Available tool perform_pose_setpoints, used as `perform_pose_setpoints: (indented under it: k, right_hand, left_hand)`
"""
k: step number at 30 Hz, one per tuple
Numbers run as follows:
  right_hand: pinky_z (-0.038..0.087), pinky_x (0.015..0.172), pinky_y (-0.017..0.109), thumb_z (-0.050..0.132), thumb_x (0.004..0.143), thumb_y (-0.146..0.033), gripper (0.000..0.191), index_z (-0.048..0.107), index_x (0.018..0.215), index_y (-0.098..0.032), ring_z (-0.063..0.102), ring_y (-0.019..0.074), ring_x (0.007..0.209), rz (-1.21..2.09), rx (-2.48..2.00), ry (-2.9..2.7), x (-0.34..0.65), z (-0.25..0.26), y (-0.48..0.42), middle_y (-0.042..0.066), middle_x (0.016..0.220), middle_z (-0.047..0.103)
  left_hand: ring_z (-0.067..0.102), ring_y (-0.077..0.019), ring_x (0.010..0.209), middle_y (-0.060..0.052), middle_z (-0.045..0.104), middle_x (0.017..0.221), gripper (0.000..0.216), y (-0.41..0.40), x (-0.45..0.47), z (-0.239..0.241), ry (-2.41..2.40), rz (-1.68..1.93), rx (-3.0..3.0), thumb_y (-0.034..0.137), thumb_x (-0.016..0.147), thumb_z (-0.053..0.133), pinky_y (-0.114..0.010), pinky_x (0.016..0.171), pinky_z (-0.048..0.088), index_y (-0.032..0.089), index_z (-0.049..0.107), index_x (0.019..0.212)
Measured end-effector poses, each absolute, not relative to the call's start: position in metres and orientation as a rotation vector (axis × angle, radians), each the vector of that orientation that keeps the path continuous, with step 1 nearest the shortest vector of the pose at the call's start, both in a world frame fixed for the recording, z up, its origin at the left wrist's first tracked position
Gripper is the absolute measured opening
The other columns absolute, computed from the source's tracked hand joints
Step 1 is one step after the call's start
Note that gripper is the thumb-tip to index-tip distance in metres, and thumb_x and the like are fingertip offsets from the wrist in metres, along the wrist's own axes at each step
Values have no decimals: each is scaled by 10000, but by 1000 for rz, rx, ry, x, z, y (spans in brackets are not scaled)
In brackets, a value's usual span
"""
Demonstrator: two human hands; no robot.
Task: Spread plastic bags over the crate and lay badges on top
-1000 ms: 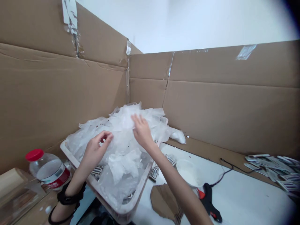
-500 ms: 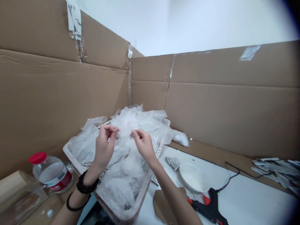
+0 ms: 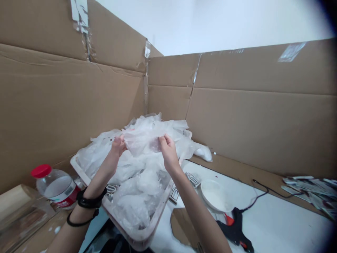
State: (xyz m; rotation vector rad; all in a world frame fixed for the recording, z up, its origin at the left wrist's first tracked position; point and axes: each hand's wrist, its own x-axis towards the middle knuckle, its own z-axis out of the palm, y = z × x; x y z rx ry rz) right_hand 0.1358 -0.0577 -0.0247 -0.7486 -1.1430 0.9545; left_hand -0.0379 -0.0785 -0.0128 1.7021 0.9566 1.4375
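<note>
Prob. a workshop b/c there's a glue gun (image 3: 235, 227) w/ cord (image 3: 256, 200) on the table (image 3: 279, 221), cardboard walls (image 3: 250, 130) & a tub (image 3: 142, 234) of thin plastic (image 3: 131, 207).

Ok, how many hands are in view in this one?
2. The left hand is at the left edge of a translucent plastic sheet; the right hand pinches its right side. Both are above the tray.

The left hand (image 3: 119, 144) is pinched closed, its fingertips partly hidden, and the left forearm (image 3: 99, 178) slants away below and to the left of it. Near but apart, to that hand's right, the right hand (image 3: 168, 150) pinches with thumb against curled fingers; the right forearm (image 3: 196, 203) runs below it, rightward.
</note>
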Motion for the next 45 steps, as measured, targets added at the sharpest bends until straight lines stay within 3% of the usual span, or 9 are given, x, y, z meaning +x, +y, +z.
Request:
perform_pose_setpoints:
  k: [5,10,18,22,25,30,33,39,45]
  right_hand:
    - [360,556,226,532,806,-414,242,479,692,-207,427,109,580,953,-751,-1144,136,-20,-63,-48,634,455]
    - [476,721,286,714,685,-408,404,607,1025,-218,626,178,791,1174,-719,-1271,143,-8,-72,7,850,683]
    - [524,774,351,656,732,-471,297,666,750,-175,674,207,769,1401,-722,-1317,142,-14,-54,54,768,716]
    - [482,939,405,541,853,-446,339,611,1042,-173,637,231,1037,916,-699,-1141,140,-11,-52,105,1081,690]
    - [360,1081,431,410,926,-281,386,480,1293,-183,500,210,1248,495,-716,-1343,128,-10,-59,109,1311,567]
    - [243,1149,482,289,850,-21,606,374,1427,-185,180,218,1435,159,-796,-2066,82,-26,-53,91,1520,319]
    - [174,1152,531,494,872,-161,579,371,1437,-128,78,310,1443,90,-840,-2546,54,-44,-36,153,1549,211]
    - [80,1139,584,579,823,-544,728,454,1384,-99,217,343,1410,547,-987,-2985,36,-46,-13,178,1475,358]
    - [332,1072,412,430,957,-351,467,471,1357,-113,475,237,1259,369,-809,-2524,97,-7,-69,139,1350,541]
  left_hand:
    - [649,-275,893,-91,700,945,533,-99,-35,-4,1219,1268,2056,661,763,562,-349,759,527,170,660,946]
    - [625,-177,583,-35,703,693,347,-102,-33,0,1191,1147,2055,459,897,452,-269,561,487,184,663,867]
    - [545,-148,495,-14,622,513,375,-98,-69,-11,1227,955,2040,461,893,457,-241,502,431,184,636,714]
    - [626,-211,936,-95,691,1010,324,-104,-93,-33,1390,1201,2158,456,902,460,-321,775,516,187,639,919]
    - [500,-230,1232,-78,543,1348,330,-109,-110,-56,1355,894,2423,385,915,473,-417,1014,418,255,586,1197]
    - [577,-232,1157,-56,645,1219,318,-123,-130,-70,1432,736,2501,306,928,420,-419,1002,437,265,653,1141]
    - [626,-226,1043,-48,679,1135,324,-147,-123,-52,1508,847,2419,362,942,402,-362,910,491,277,661,1118]
    - [568,-263,1082,-48,657,1116,322,-169,-85,-40,1423,714,2577,468,883,523,-386,927,449,270,646,1105]
    - [580,-268,953,-77,659,959,357,-151,-82,-62,1484,616,2557,464,915,457,-398,860,441,205,654,1061]
